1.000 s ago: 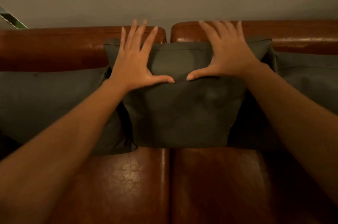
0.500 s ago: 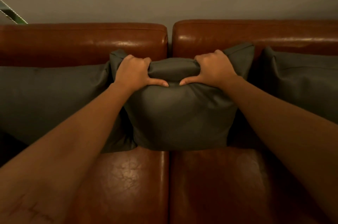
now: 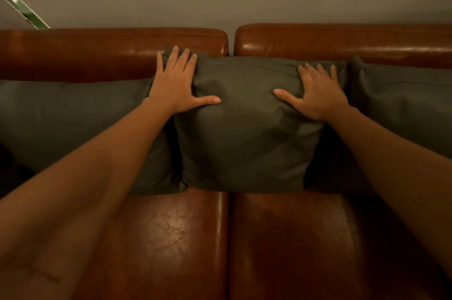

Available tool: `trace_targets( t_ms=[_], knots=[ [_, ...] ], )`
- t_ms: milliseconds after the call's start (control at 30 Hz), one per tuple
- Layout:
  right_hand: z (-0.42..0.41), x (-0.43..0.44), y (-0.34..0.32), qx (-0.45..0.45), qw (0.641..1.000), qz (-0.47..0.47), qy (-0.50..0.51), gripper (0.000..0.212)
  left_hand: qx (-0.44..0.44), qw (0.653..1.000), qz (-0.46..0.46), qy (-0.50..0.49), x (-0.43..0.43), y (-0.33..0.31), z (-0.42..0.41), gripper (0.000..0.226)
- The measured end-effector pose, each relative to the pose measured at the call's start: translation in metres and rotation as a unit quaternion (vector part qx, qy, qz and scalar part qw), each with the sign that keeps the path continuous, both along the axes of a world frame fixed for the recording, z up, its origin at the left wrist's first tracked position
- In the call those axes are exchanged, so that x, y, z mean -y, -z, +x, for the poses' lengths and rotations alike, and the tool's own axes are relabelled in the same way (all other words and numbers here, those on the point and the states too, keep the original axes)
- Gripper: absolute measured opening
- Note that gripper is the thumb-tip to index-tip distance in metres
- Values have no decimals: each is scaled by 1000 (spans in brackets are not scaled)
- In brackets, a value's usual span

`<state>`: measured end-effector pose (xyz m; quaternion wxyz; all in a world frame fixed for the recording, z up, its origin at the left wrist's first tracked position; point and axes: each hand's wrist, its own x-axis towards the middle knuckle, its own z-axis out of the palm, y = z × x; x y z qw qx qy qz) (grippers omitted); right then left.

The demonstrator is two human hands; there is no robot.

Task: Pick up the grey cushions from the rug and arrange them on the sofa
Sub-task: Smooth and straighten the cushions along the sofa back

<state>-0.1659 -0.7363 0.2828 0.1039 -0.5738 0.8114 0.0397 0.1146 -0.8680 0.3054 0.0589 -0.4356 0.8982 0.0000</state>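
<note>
Middle grey cushion (image 3: 247, 128) stands upright against sofa (image 3: 156, 238) backrest (straddling the seat seam), between two other grey cushions. Left hand (image 3: 175, 84) and right hand (image 3: 318, 94) press flat on its upper corners, fingers (image 3: 182, 59) spread.

Three cushions lean against the sofa (image 3: 171, 238) back: the middle cushion (image 3: 244, 133) sits between the left cushion (image 3: 73, 123) and the right cushion (image 3: 403, 103).

Dim, warm light. Glare streaks the glossy brown leather sofa (image 3: 342, 47) above the left hand (image 3: 175, 86) and right hand (image 3: 318, 95); a softer sheen lies below them, and the edges bow.
</note>
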Motion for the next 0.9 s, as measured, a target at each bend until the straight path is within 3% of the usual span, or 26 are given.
trace_targets(
  t_ms=[133,333,533,733,900],
  knots=[
    [-2,-1,-13,-8,1000,1,5,116,30,1000,0,-10,-2,-6,1,126],
    [60,-27,-3,-47,978,-198,-47,87,-81,992,-58,74,-50,14,3,116],
    [74,-17,13,-33,994,-92,-44,88,-6,999,0,32,-55,30,-6,122],
    [91,-61,13,-43,987,-155,-20,82,-65,998,-9,11,-88,30,17,109],
    [128,-110,32,-40,994,-105,0,75,-27,993,108,-29,-140,45,65,96]
  ],
)
